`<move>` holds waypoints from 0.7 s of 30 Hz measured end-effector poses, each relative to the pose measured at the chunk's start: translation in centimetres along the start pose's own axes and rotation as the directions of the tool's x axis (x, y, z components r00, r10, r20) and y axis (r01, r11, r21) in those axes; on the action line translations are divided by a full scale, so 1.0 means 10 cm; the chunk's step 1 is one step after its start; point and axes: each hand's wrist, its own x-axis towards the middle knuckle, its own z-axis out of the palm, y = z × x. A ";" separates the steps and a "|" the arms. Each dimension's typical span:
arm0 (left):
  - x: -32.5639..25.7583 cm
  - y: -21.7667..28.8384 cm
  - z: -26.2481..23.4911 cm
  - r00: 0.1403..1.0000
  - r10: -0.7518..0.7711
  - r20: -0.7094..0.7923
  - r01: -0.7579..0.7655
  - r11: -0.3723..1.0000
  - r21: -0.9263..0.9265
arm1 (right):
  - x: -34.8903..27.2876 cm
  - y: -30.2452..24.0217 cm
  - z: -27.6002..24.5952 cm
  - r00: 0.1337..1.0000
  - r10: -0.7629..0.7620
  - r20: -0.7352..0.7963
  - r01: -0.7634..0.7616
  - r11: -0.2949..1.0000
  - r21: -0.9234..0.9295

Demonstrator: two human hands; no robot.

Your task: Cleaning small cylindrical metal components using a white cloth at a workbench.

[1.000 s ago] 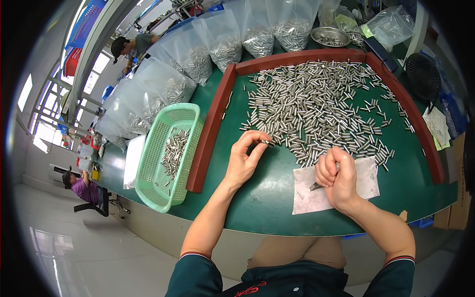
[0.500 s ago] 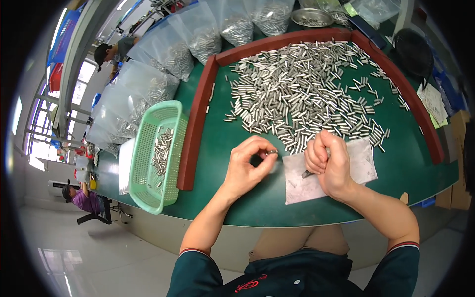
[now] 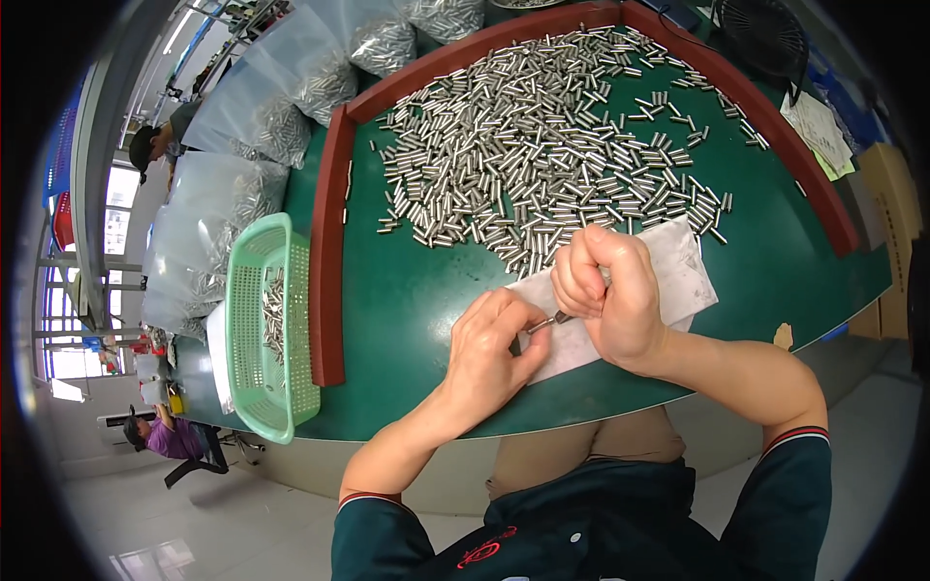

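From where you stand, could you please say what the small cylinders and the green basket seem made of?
Small cylinders: metal, possibly steel, smooth finish, judging by bright silvery highlights. Green basket: probably moulded plastic, satin finish, judging by its evenly perforated walls.

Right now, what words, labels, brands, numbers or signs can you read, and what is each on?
Shirt: red stitched mark, too small to read.
Carton at right: dark printed marks, too blurred to read.
Papers at right: faint marks, too small to read.
Nothing is clear enough to quote.
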 end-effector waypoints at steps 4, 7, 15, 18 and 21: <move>0.00 0.02 0.01 0.999 -0.032 0.007 0.032 0.999 -0.010 | 0.00 0.00 -0.02 1.000 0.016 0.008 -0.016 1.000 0.008; 0.00 0.01 0.02 0.999 -0.047 0.009 0.048 0.999 -0.018 | 0.01 -0.01 -0.01 1.000 0.013 0.001 -0.013 1.000 0.010; 0.00 0.00 0.02 0.999 -0.050 -0.005 0.050 0.999 -0.015 | 0.01 0.00 -0.01 1.000 0.003 -0.005 -0.003 1.000 -0.004; 0.00 -0.01 0.03 0.998 -0.058 0.000 0.058 0.998 -0.021 | 0.01 0.00 -0.01 1.000 -0.001 -0.011 0.001 1.000 -0.010; 0.00 0.00 0.03 0.998 -0.062 0.004 0.062 0.998 -0.013 | 0.02 0.00 -0.01 1.000 -0.007 -0.008 0.007 1.000 -0.012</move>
